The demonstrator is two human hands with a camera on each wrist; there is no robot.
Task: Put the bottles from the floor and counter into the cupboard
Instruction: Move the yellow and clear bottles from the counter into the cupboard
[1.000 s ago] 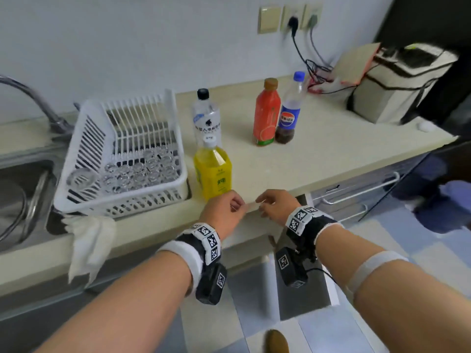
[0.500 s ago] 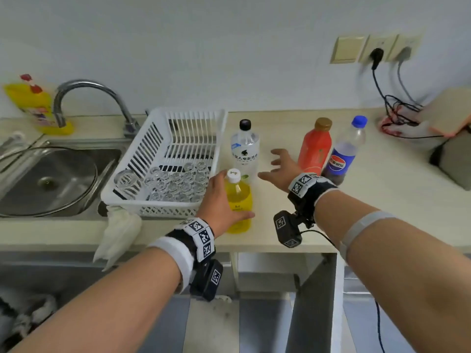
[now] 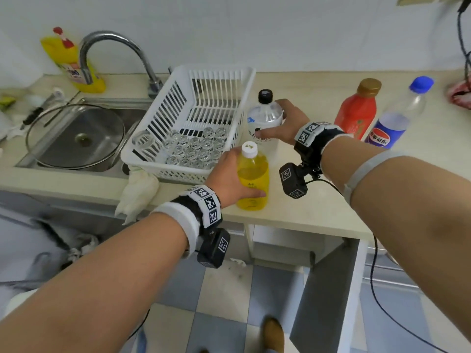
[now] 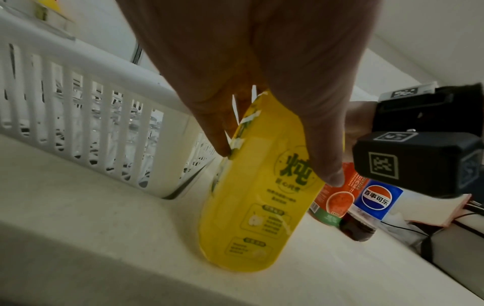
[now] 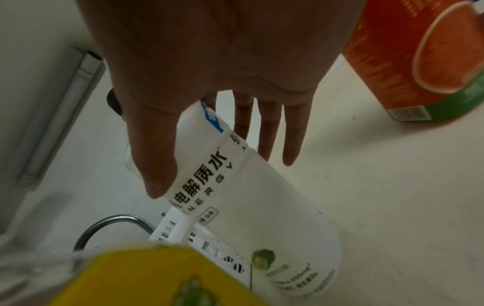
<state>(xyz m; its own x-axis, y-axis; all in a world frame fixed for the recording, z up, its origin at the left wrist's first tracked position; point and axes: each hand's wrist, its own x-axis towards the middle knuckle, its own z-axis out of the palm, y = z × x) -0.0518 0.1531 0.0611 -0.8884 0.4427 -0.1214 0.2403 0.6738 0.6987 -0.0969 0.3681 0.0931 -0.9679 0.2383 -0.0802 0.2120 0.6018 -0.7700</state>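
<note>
Near the counter's front edge stands a yellow drink bottle (image 3: pixel 252 179) with a white cap, and my left hand (image 3: pixel 230 175) grips its body, thumb across the front (image 4: pixel 327 165). Just behind it is a clear bottle (image 3: pixel 265 115) with a black cap and white label. My right hand (image 3: pixel 285 122) holds it, thumb on the label (image 5: pixel 157 182) and fingers round the far side. Both bottles stand on the counter. To the right are a red juice bottle (image 3: pixel 355 110) and a blue-capped cola bottle (image 3: pixel 397 118), untouched.
A white dish basket (image 3: pixel 158 118) of glasses sits just left of the held bottles. Beyond it are the sink (image 3: pixel 76 133), the tap and a yellow detergent bottle (image 3: pixel 68 59). A white cloth (image 3: pixel 137 192) hangs over the counter edge. Below the counter an opening (image 3: pixel 277 253) shows over tiled floor.
Both hands came up from the counter's front edge. The left hand took hold of the yellow bottle, then the right hand reached forward and closed round the clear bottle.
</note>
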